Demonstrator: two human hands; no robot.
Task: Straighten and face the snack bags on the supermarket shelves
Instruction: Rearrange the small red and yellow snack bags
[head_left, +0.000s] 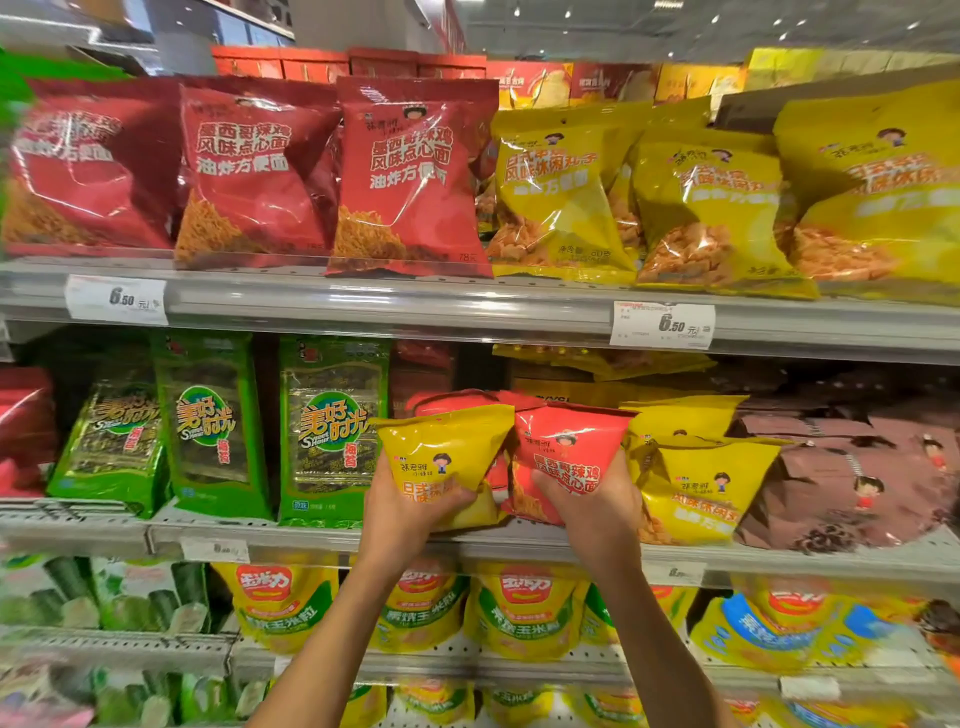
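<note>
My left hand (410, 512) grips the lower part of a small yellow snack bag (447, 449), held upright in front of the middle shelf (322, 540). My right hand (597, 512) grips the bottom of a small red snack bag (569, 449) right beside it, its front facing me. The two bags touch at their top corners. Behind them more red bags lean on the shelf, and a yellow bag (701, 488) stands just to the right.
Green seaweed packs (332, 431) stand left of my hands, brown bags (857, 478) at the right. The upper shelf holds large red bags (410, 176) and yellow bags (711, 213) above price tags (662, 325). Yellow corn-snack pouches (524, 608) fill the shelf below.
</note>
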